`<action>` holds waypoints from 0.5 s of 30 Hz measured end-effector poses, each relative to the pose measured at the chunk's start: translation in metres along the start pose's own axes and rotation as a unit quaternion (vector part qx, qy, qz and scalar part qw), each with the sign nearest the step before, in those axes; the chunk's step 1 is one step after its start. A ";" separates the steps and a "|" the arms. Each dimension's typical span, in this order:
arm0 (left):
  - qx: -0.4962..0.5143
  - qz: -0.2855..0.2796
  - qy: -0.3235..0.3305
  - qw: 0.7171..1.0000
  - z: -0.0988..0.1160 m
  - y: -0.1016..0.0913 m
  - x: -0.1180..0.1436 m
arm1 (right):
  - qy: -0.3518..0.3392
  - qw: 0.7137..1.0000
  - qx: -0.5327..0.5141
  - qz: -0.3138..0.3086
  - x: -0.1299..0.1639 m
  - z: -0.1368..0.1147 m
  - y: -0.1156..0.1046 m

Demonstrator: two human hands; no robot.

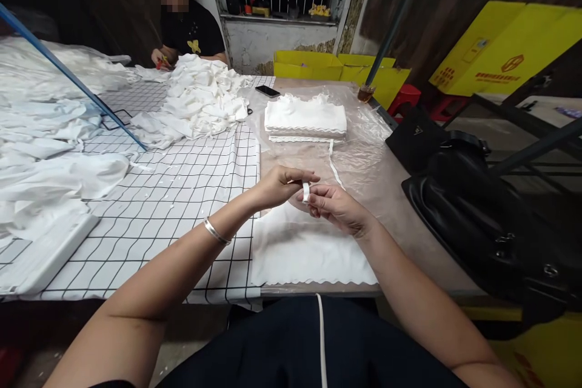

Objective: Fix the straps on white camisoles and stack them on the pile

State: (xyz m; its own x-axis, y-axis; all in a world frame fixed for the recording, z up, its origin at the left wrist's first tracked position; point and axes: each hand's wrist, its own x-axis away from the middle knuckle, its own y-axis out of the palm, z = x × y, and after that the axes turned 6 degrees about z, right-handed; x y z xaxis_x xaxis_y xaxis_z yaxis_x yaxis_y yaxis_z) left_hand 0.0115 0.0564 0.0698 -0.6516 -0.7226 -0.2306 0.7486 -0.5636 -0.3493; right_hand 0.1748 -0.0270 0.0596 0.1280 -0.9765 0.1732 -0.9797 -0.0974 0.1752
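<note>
My left hand (279, 185) and my right hand (334, 206) meet above the table, both pinching a small fold of narrow white strap (306, 191) between their fingertips. Under the hands lies a flat white garment (309, 251) with a scalloped hem at the table's front edge. A white strap (322, 339) runs down over my dark lap. Farther back sits a neat stack of folded white garments (305, 117) on clear plastic sheet, with a strap trailing from it toward my hands.
A loose heap of white garments (200, 100) lies on the grid-patterned cloth (182, 194). A person in black sits behind it. A phone (267, 91), a cup (365, 93), black bags (482, 212) at right, yellow boxes (504, 48) and more white fabric (40, 133) at left.
</note>
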 end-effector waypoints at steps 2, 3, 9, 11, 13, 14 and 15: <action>-0.029 0.013 0.000 0.999 -0.001 -0.001 0.003 | 0.025 1.000 0.000 0.011 -0.002 0.001 0.003; -0.049 0.030 -0.002 0.998 -0.002 -0.002 0.006 | 0.039 0.999 -0.005 0.020 -0.003 0.003 0.003; -0.269 0.102 -0.076 0.955 -0.025 0.014 0.053 | 0.102 0.988 -0.066 0.093 -0.007 0.017 -0.002; -0.336 0.054 -0.113 0.934 -0.032 0.025 0.070 | 0.113 0.985 -0.063 0.112 -0.009 0.022 -0.004; -0.370 0.029 -0.131 0.919 -0.036 0.036 0.080 | 0.112 0.985 -0.047 0.124 -0.010 0.026 -0.004; -0.373 0.025 -0.136 0.918 -0.037 0.039 0.082 | 0.105 0.986 -0.035 0.127 -0.011 0.028 -0.004; -0.369 0.023 -0.140 0.918 -0.037 0.041 0.083 | 0.096 0.987 -0.020 0.131 -0.011 0.030 -0.003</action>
State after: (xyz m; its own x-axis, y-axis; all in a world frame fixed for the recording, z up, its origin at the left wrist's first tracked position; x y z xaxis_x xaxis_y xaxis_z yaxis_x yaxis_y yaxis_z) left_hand -0.0165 -0.0120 0.0022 -0.4865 -0.8720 -0.0540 0.4199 -0.1791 -0.8897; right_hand 0.1719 -0.0216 0.0282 -0.0980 -0.9128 0.3966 -0.9767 0.1647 0.1377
